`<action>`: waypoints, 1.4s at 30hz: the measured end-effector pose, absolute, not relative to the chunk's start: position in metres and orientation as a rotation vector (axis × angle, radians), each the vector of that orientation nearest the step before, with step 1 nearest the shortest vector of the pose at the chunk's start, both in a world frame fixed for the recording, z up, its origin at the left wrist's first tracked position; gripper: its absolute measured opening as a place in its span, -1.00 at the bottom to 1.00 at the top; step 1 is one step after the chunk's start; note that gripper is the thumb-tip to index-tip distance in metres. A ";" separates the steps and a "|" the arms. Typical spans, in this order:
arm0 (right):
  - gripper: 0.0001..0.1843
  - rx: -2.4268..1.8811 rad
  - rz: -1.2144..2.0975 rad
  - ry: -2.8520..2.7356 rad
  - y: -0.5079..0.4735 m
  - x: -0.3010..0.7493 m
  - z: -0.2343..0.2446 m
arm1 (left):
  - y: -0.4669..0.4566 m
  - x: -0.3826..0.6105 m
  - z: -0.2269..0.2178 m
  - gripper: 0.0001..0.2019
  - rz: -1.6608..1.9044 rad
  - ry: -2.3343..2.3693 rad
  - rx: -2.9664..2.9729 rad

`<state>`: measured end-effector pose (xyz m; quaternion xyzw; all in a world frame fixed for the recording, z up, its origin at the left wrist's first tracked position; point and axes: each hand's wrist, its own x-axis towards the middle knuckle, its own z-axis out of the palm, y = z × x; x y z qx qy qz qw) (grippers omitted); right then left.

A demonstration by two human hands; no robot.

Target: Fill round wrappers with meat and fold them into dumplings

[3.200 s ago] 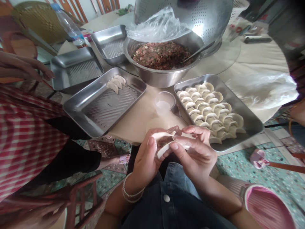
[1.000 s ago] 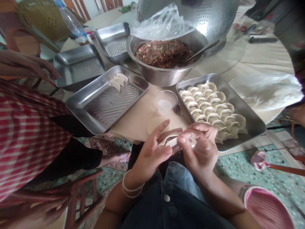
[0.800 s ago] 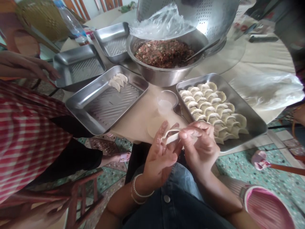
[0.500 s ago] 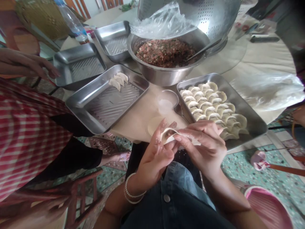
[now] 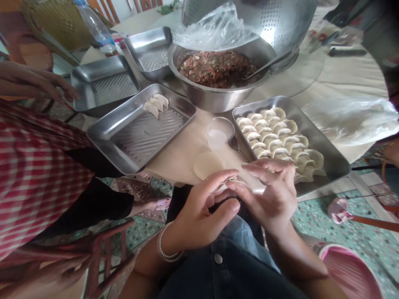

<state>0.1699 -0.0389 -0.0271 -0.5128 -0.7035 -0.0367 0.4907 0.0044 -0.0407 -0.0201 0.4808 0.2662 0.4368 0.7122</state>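
Note:
My left hand [image 5: 202, 214] and my right hand [image 5: 272, 191] meet at the near table edge around a dumpling [image 5: 236, 180]. Only a thin strip of its folded dough shows; fingers cover the rest. My left fingers curl behind it, with the thumb held apart. The right thumb touches the dough, while the other right fingers arch above it. A round dough wrapper [image 5: 207, 163] lies on the table just beyond my left fingers. Behind it stands a small clear bowl [image 5: 220, 128] with something whitish in it. Rows of dumplings [image 5: 274, 135] fill much of the right metal tray [image 5: 335, 166].
Several dumplings [image 5: 156, 104] lie in the left tray [image 5: 124, 141]. A steel bowl [image 5: 212, 97] holds minced filling [image 5: 215, 68] and a utensil. Two more trays stand behind. At far left is another person's hand [image 5: 40, 83]. Plastic wrap [image 5: 352, 120] lies at right.
The dough was open with filling showing; now it is folded over between my fingers. My left hand has turned over it, and my right fingers have lifted apart from the thumb.

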 end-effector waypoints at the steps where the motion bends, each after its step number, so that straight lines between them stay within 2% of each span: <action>1: -0.57 -1.245 -0.108 -1.734 -0.039 0.170 -0.027 | -0.039 0.004 -0.020 -0.57 0.971 0.582 1.060; 5: -0.77 -1.253 -0.115 -1.729 -0.038 0.167 -0.029 | -0.035 0.007 -0.025 -0.42 0.979 0.508 0.957; 9: -0.86 -1.305 -0.055 -1.489 -0.035 0.157 -0.033 | -0.042 0.028 -0.038 -0.34 1.114 0.490 0.843; 11: -0.85 -1.311 0.000 -1.459 -0.033 0.153 -0.034 | -0.048 0.038 -0.041 -0.32 1.160 0.419 0.857; 16: -0.65 -1.247 0.010 -1.598 -0.029 0.155 -0.033 | -0.053 0.042 -0.038 -0.28 1.172 0.453 0.828; 21: -0.76 -1.245 -0.093 -1.706 -0.028 0.162 -0.029 | -0.044 0.035 -0.040 -0.28 1.191 0.379 0.952; 29: -0.90 -1.301 -0.254 -1.831 -0.030 0.165 -0.021 | -0.040 0.026 -0.038 -0.42 1.172 0.568 1.123; 34: -0.72 -1.287 -0.222 -1.777 -0.030 0.166 -0.021 | -0.036 0.024 -0.035 -0.60 1.190 0.573 1.116; 36: -0.69 -1.281 -0.240 -1.806 -0.029 0.167 -0.021 | -0.035 0.023 -0.033 -0.62 1.172 0.570 1.106; 42: -0.84 -1.246 -0.160 -1.753 -0.027 0.166 -0.022 | -0.042 0.032 -0.040 -0.28 1.150 0.543 0.969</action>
